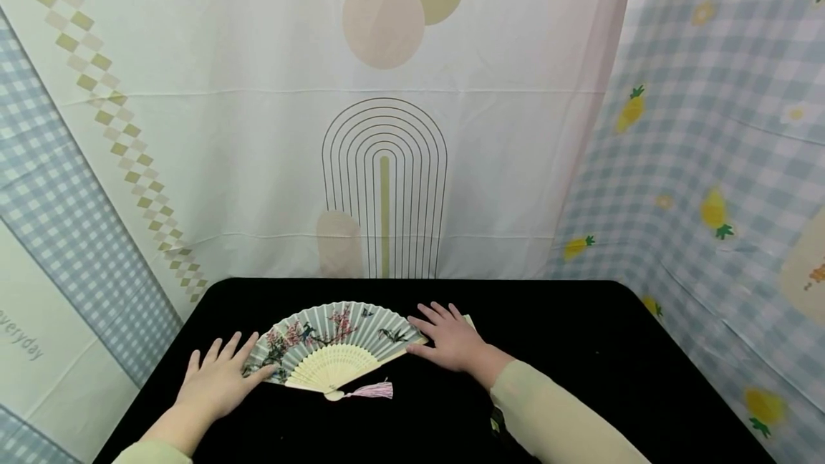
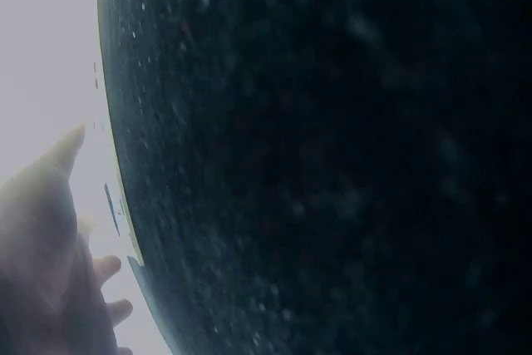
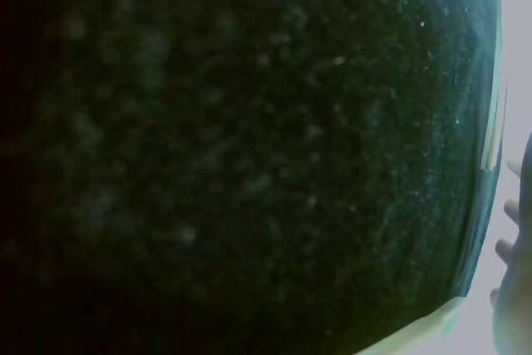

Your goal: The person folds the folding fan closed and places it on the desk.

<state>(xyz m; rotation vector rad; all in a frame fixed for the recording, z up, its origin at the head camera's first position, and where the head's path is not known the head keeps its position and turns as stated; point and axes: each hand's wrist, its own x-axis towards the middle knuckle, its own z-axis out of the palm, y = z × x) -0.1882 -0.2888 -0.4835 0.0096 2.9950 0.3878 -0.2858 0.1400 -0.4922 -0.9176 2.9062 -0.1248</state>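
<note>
A folding fan [image 1: 341,335] lies spread on the black table, its pale cloth printed with pink blossoms, dark branches and birds. Its pale ribs meet at a pivot towards the near side, where a pink tassel [image 1: 375,390] points right. My left hand [image 1: 215,382] is at the fan's left end, fingers spread, thumb overlapping the cloth. At the opposite end is my right hand [image 1: 453,341], palm down with straight fingers, its fingertips by the fan's right edge. A small pale piece [image 1: 469,321] shows from behind that hand, mostly hidden.
The black table [image 1: 580,378] has rounded far corners. Behind it hangs a white curtain [image 1: 258,163] with arch and circle prints. Blue checked cloth [image 1: 683,163] with pineapples hangs at the right, and more checked cloth [image 1: 64,185] at the left.
</note>
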